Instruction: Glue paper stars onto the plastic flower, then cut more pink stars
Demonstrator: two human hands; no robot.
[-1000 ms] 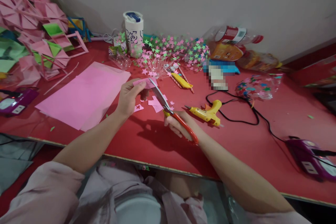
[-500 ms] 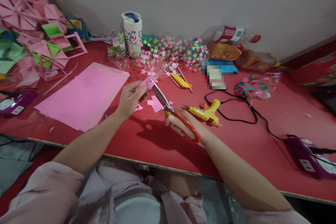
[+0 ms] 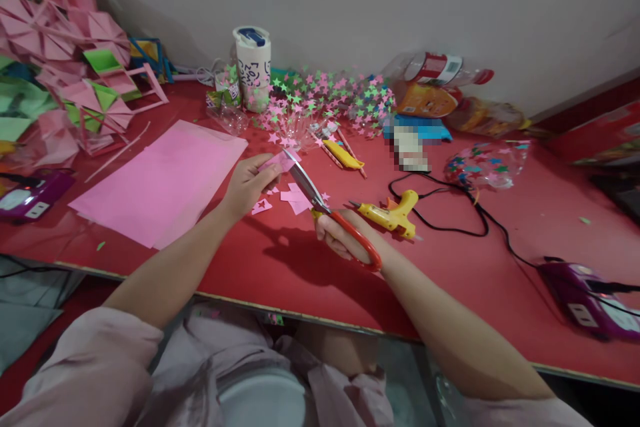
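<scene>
Between the thumb and fingers of my left hand [image 3: 253, 181] is a small piece of pink paper [image 3: 283, 161]. My right hand [image 3: 336, 235] is closed round the handles of red-handled scissors [image 3: 350, 233], their blades pointing up and left. The blade tips meet the edge of the held paper. Below the blades, pink paper squares [image 3: 297, 199] lie on the red table [image 3: 240, 273], with pink offcuts [image 3: 261, 205] beside them. A yellow glue gun [image 3: 393, 215] rests just right of my right hand.
Pink sheets [image 3: 160, 180] lie at left, near folded-paper pieces [image 3: 75, 47]. Behind my hands are a white tumbler [image 3: 253, 67], a cluster of pink and green stars [image 3: 325, 100] and a yellow pouch [image 3: 343, 155]. Purple power strips [image 3: 590, 300] sit at both sides, with black cable [image 3: 485, 217] at right.
The view has shifted very slightly. My left hand has barely moved, and more of the pink offcuts below it now show. The scissors stay at the paper's edge.
</scene>
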